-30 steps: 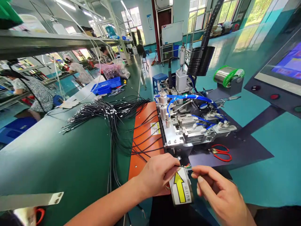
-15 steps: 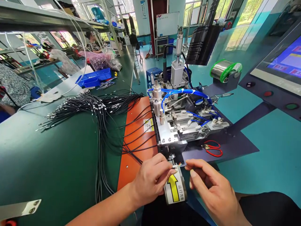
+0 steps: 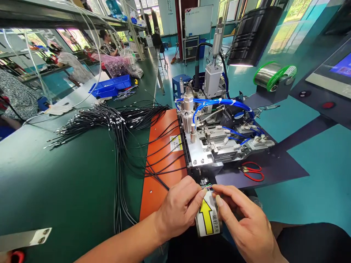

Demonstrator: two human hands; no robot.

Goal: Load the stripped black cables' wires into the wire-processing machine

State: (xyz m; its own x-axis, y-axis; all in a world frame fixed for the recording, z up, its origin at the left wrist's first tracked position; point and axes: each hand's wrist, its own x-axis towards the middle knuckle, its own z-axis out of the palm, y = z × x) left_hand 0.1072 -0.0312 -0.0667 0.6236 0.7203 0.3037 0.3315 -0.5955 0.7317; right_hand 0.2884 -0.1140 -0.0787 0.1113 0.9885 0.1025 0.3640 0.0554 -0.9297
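My left hand (image 3: pixel 183 204) is closed in a pinch on a black cable, mostly hidden by the fingers. Thin coloured wires (image 3: pixel 208 186), green and reddish among them, stick out past its fingertips. My right hand (image 3: pixel 244 219) is half curled at the right of these wires, its thumb and index fingertip apart. That index fingertip is at the wire ends; whether it touches them I cannot tell. Below the fingertips is a metal part with a white label and yellow arrow (image 3: pixel 207 218). Behind it stands a machine with metal cylinders and clamps (image 3: pixel 201 149), several black cables (image 3: pixel 164 155) leading into its side.
A large bundle of black cables (image 3: pixel 109 117) lies on the green table (image 3: pixel 82 186), near blue trays (image 3: pixel 111 87). Red-handled cutters (image 3: pixel 252 171) lie on the dark plate. A solder spool (image 3: pixel 270 75), black lamp (image 3: pixel 253 36) and control panel (image 3: pixel 329 86) stand right. People sit at left.
My right hand has come closer to my left, its index fingertip now at the wire ends. The coloured wires show more clearly past my left fingers. The camera view has shifted a little.
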